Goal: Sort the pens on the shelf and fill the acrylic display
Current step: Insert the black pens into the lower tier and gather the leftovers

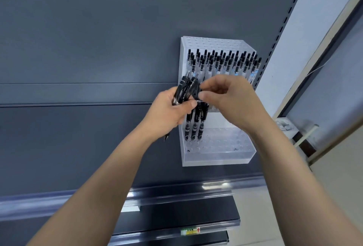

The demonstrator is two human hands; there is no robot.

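Fingers (pixel 189 105) of left hand (pixel 167 109) curled round glossy black pens (pixel 183 88), right hand (pixel 231 98) pinching one, perforated clear acrylic display (pixel 220 155)

Bare left hand (pixel 172 108) and right hand (pixel 233 100); forearms (pixel 110 177) bare, apparently unsleeved to the frame's edge.

Acrylic display (pixel 220 156) on back panel (pixel 98 39), right of centre. Upper tier (pixel 216 43): pens (pixel 225 63) in rows. Lower tier (pixel 222 139): seemingly three pens (pixel 194 127), left end. In front: left hand (pixel 169 108) grips pen bundle (pixel 181 92); right hand (pixel 229 98) pinches it from the right.
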